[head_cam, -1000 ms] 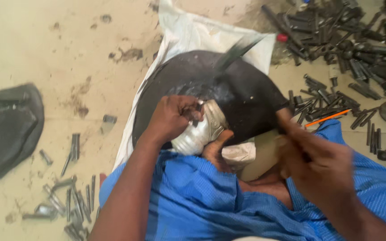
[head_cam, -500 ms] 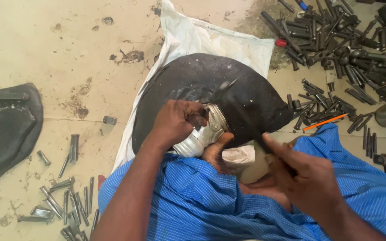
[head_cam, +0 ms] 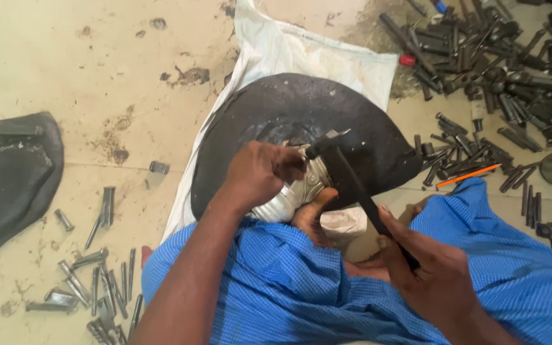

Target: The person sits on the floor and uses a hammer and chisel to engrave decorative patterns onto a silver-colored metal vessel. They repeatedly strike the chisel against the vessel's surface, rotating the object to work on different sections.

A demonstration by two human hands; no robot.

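The hammer (head_cam: 346, 176) is clamped in the right hand (head_cam: 436, 281); the silver metal piece (head_cam: 295, 191) is pinned firmly by the left hand (head_cam: 260, 172), fingers kept clear.

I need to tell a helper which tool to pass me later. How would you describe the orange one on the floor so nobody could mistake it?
Start at the big black round mound lying on the white sack. Just off its right edge, above the blue cloth, dark metal punches lie scattered on the floor. The orange pencil-like stick lies slanted among them, the only thin bright orange thing there.
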